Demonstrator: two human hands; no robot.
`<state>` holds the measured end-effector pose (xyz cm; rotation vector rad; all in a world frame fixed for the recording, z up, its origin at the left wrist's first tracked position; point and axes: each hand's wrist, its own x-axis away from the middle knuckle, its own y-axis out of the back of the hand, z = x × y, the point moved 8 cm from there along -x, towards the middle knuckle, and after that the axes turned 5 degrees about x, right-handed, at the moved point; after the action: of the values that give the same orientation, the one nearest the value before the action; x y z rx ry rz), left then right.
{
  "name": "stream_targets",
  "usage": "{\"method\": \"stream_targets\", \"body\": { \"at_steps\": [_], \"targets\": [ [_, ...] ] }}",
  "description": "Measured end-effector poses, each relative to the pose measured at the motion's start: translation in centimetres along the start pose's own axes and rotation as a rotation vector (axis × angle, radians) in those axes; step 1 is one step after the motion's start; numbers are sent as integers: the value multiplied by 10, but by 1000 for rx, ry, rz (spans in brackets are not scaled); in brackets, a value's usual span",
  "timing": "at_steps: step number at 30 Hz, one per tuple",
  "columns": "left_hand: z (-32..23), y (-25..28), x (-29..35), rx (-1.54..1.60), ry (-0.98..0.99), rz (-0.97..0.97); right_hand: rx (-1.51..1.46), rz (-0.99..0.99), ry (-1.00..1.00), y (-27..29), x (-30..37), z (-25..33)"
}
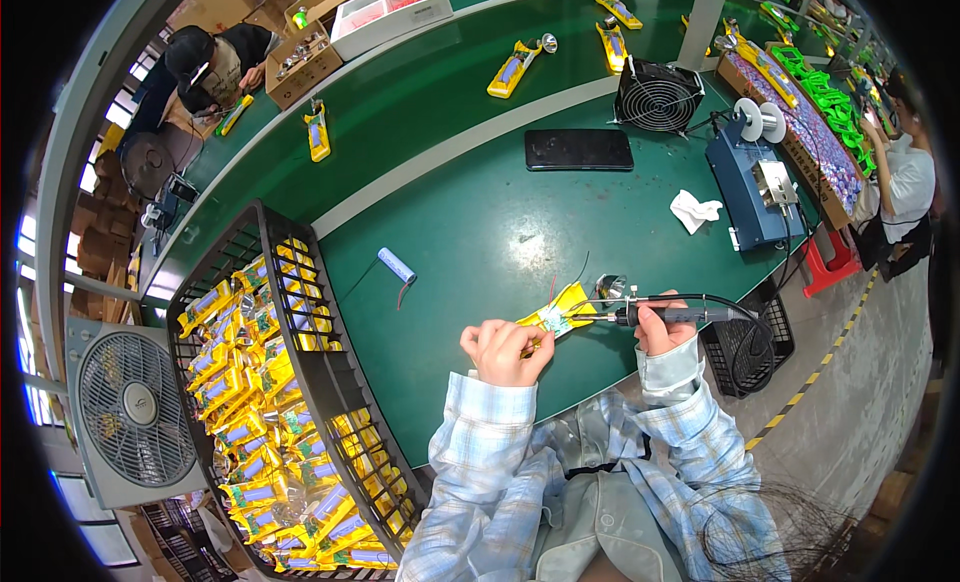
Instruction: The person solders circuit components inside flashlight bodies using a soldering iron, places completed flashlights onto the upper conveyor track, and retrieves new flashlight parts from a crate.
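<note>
My left hand (508, 352) is closed on the near end of a yellow plastic flashlight housing (572, 308) above the green table. Thin wires and a small circuit board show inside the housing, and a shiny reflector cup (611, 286) lies at its far end. In my right hand (663, 330) is a soldering iron (712, 314) with a dark handle and a thin metal feed tube along it. Its tip points left at the board; whether it touches is too small to tell. Farther left on the table rests a lilac cylindrical battery (397, 265) with wire leads.
A black crate (345, 382) full of yellow housings stands left, beside a fan (140, 404). At the back are a black phone (579, 150), a small fan (658, 100), tissue (694, 211) and a blue solder feeder (745, 187). Housings lie on the green belt (420, 102). Two people work farther off.
</note>
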<state>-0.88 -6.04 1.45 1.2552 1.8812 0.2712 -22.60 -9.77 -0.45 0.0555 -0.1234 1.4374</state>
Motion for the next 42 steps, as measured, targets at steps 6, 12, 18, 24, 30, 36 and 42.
{"method": "stream_targets", "body": {
  "at_steps": [6,12,18,24,30,36,42],
  "targets": [
    [0,-1,1,-45,14,6,38,-10,56,-1,-6,2],
    [1,-2,2,-49,26,18,53,44,103,-8,-7,10],
    [1,-2,2,-45,29,19,68,59,27,-6,-8,6],
    [1,-2,2,-46,27,17,78,74,-7,-7,-8,4],
    [2,-2,2,-41,33,22,67,75,15,-10,-8,4],
    [2,-2,2,-46,34,23,48,59,76,-11,-5,6],
    [3,-2,2,-44,33,22,5,26,78,-11,-6,4]
  ]
}}
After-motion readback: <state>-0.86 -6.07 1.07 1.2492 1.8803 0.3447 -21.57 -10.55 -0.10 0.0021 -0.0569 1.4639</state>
